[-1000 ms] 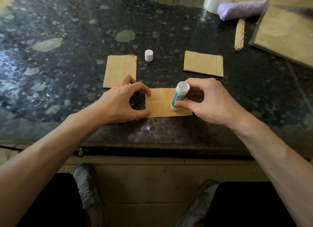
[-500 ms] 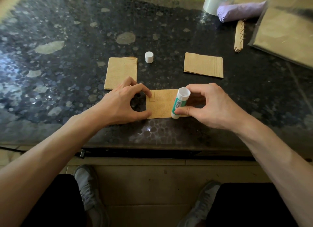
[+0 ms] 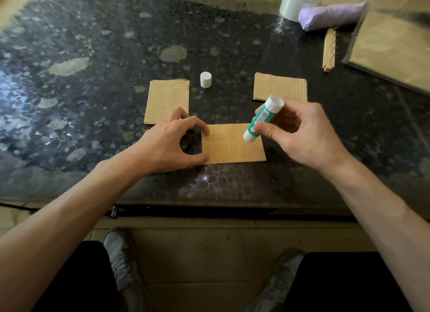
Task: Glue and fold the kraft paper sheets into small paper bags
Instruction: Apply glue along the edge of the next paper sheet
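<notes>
A small kraft paper sheet (image 3: 229, 146) lies flat near the front edge of the dark stone table (image 3: 93, 90). My left hand (image 3: 172, 141) holds down its left edge with the tips of the index finger and thumb. My right hand (image 3: 300, 132) grips a green and white glue stick (image 3: 263, 117), tilted, its lower end just above the sheet's upper right part. The glue stick's white cap (image 3: 206, 79) stands further back. A folded kraft piece (image 3: 167, 101) lies at the left and another kraft stack (image 3: 280, 87) at the right.
At the back right are a tape roll (image 3: 297, 2), a purple folded umbrella (image 3: 330, 17), a thin notched kraft strip (image 3: 329, 49) and a clear packet of kraft sheets (image 3: 393, 50). My knees and shoes show below the table edge.
My right hand has lifted the glue stick up and to the right, off the sheet's lower middle. My left hand has stayed on the sheet's left edge.
</notes>
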### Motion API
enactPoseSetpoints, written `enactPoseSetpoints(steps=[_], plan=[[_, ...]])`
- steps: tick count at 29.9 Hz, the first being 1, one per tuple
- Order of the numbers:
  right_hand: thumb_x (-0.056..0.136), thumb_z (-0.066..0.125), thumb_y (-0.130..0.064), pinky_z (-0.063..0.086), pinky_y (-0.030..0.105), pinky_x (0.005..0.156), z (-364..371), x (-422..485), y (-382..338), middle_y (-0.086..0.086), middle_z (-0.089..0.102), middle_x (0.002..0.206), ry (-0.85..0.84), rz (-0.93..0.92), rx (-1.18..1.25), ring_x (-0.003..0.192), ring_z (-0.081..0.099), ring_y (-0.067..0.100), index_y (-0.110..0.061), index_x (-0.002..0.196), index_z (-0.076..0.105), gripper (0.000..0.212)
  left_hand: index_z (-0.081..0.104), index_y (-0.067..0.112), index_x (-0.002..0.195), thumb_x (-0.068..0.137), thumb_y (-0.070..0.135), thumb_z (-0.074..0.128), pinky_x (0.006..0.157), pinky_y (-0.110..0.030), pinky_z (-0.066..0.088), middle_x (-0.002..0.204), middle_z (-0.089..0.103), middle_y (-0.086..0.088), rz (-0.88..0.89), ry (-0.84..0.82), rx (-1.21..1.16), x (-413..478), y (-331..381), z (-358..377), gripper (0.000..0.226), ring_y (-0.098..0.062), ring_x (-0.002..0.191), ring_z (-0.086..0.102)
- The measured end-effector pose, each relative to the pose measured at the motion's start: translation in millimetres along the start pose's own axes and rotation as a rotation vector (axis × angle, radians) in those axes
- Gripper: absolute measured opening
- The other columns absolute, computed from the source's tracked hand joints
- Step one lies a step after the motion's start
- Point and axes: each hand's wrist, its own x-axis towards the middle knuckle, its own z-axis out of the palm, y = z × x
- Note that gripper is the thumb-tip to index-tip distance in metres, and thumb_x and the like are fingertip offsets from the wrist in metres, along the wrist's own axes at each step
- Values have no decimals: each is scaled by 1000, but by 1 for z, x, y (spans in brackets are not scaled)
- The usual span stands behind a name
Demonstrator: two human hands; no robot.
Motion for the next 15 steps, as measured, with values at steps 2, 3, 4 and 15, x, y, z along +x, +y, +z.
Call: enactPoseSetpoints(steps=[2, 3, 4, 15], plan=[[89, 81, -29, 59, 35, 94, 6, 2, 3, -9, 75, 109, 4, -27, -55, 105, 71, 9, -18, 114, 74, 28, 57, 40, 124, 70, 63, 69, 93, -39, 54, 121, 43, 8, -1, -5, 2, 0, 1, -1, 60, -10, 108, 49], [90, 81, -28, 59, 36, 94, 9, 3, 4, -10, 74, 110, -4, -38, -70, 106, 70, 8, -20, 115, 73, 28, 57, 40, 124, 70, 63, 69, 93, -39, 54, 121, 43, 8, -1, -6, 1, 0, 1, -1, 60, -10, 108, 49], [91, 80, -27, 58, 36, 95, 12, 3, 5, -12, 73, 111, -15, -43, -81, 108, 69, 7, -22, 116, 73, 28, 57, 40, 124, 70, 63, 69, 93, -39, 54, 122, 43, 8, 1, -6, -1, 0, 1, -1, 60, -10, 109, 49], [83, 79, -53, 48, 12, 76, 18, 8, 2, -15, 70, 96, 74, -22, -267, 88, 65, 3, -23, 106, 74, 38, 58, 40, 124, 72, 60, 72, 94, -36, 53, 121, 43, 9, 8, 13, -5, -2, 1, 0, 57, -7, 108, 49]])
